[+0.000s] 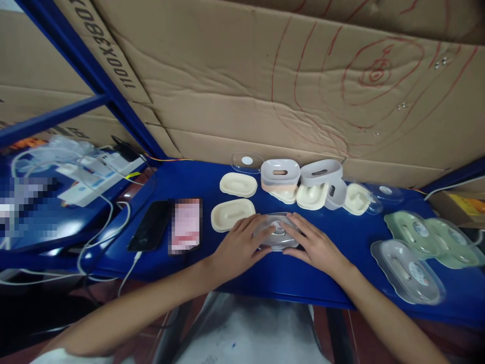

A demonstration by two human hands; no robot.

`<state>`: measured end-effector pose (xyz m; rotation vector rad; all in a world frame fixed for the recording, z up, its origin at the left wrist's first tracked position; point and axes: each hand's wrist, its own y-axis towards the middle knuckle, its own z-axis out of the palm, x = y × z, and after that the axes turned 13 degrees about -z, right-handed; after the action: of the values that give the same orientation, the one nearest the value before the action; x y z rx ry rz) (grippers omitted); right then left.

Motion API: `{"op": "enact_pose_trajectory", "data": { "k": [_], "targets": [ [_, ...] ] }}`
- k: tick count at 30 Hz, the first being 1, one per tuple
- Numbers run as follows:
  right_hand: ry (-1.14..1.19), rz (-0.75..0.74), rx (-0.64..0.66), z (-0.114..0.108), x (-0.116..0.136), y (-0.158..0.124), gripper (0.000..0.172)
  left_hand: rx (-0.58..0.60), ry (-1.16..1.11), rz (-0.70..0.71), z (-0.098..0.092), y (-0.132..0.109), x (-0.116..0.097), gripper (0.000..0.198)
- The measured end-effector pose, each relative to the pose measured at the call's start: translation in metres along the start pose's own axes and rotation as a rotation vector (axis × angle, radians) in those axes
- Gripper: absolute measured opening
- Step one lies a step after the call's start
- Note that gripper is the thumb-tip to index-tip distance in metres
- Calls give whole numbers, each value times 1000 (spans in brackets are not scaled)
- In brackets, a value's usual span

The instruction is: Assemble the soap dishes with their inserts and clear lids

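Observation:
A grey soap dish [279, 244] with a clear lid lies on the blue table close in front of me. My left hand [242, 240] grips its left side, fingers over the lid and thumb at the near edge. From the right, my right hand [308, 241] holds it the same way. A sticker shows on the lid between my fingers. Just beyond my left hand rests a cream inner tray [223, 216], with another cream tray [238, 185] behind it. Grey dish bases [322, 172] with oval slots and more cream trays stand or lean behind the held dish.
To the right lie green lidded dishes [411, 235] and a grey lidded dish [407, 270]. Loose clear lids [248, 163] lie at the back by the cardboard wall [212, 116]. Two phones, one black [149, 226], and a power strip [100, 182] with cables are left.

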<state>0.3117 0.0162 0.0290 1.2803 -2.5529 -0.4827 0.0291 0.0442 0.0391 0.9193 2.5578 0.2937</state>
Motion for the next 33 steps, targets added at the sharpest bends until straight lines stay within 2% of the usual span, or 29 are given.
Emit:
{"op": "enact_pose_trajectory", "data": {
  "k": [6, 11, 15, 18, 21, 23, 26, 29, 33],
  "targets": [
    [-129, 35, 39, 8, 10, -8, 94, 33, -37, 4, 3, 3, 10, 46],
    [-176, 34, 7, 12, 12, -11, 88, 37, -44, 54, 7, 4, 12, 51],
    [-185, 52, -2, 6, 15, -11, 80, 47, -47, 41, -5, 2, 20, 50],
    [-243, 126, 6, -3, 18, -20, 70, 13, 59, -75, -18, -4, 38, 49],
    [-334, 231, 12, -13, 19, -44, 65, 10, 161, -190, -24, -13, 59, 45],
    [-412, 317, 18, -20, 19, -62, 64, 55, 173, -186, -24, -18, 67, 40],
    [-525, 442, 6, -29, 21, -73, 65, 136, 145, -90, -20, -19, 64, 38],
    [-497, 408, -8, -35, 21, -50, 71, 218, 80, 38, -17, -12, 52, 44],
    [-362, 224, -7, -28, -7, 23, 66, 331, -45, 163, -20, 6, 48, 58]
  ]
}}
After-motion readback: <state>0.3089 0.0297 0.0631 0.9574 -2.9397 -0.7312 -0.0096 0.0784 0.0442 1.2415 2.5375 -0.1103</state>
